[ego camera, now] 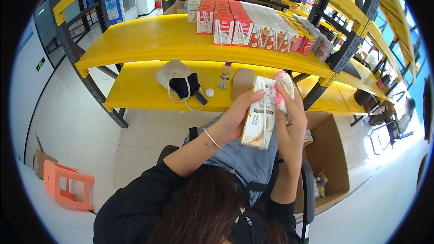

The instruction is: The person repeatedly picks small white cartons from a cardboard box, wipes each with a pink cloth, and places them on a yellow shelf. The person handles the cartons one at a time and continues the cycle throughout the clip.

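My left hand (239,113) grips a white drink carton (259,118) by its left side, the thumb lying across its front. A straw in a clear sleeve is fixed along the carton's face, which bears writing and a picture of wheat ears. In my right hand (293,118) is a bunched white-and-pink cloth (285,89), pressed at the carton's upper right edge. The carton is tilted a little and held above my lap, in front of the lower yellow shelf (135,88).
Red, white and brown drink cartons (223,30) and several cans (307,44) stand in rows on the upper yellow shelf (142,40). Below lie a cloth bag (174,71) and a bottle (225,76). An open cardboard box (327,145) is at my right, an orange stool (67,186) at left.
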The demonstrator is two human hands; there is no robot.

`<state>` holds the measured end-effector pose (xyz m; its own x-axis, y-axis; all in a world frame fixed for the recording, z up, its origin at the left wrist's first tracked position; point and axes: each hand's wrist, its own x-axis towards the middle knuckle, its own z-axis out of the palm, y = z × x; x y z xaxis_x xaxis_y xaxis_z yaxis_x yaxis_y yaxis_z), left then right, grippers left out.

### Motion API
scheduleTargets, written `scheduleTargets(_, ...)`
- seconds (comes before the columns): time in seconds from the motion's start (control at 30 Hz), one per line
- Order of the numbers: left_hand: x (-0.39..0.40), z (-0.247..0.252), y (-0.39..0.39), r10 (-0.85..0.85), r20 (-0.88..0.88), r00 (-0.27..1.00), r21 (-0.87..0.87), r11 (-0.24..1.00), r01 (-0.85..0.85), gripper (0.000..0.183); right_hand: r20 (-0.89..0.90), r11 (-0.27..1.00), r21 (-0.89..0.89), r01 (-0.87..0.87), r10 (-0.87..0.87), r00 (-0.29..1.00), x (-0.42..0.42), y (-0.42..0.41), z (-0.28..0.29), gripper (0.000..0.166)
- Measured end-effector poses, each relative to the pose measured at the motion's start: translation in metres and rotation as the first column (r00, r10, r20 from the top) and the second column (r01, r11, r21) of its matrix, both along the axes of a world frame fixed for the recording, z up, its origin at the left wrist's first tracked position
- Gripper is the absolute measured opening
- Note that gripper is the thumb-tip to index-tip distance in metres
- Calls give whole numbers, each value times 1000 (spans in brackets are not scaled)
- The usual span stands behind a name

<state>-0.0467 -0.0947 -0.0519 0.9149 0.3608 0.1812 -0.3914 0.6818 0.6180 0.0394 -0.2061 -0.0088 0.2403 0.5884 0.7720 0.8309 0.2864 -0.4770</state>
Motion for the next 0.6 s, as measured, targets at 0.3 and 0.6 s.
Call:
scheduleTargets(0.3, 4, -3, 8, 12, 78, 997, -73, 997, -6, 51, -6, 936, -336, -103, 108, 994, -2, -37, -6, 50)
scheduleTargets(0.6, -2, 8, 16, 74, 272, 960, -114, 992, -44, 60, -212, 671, -554, -493, 459, 863, 24, -71, 10, 46)
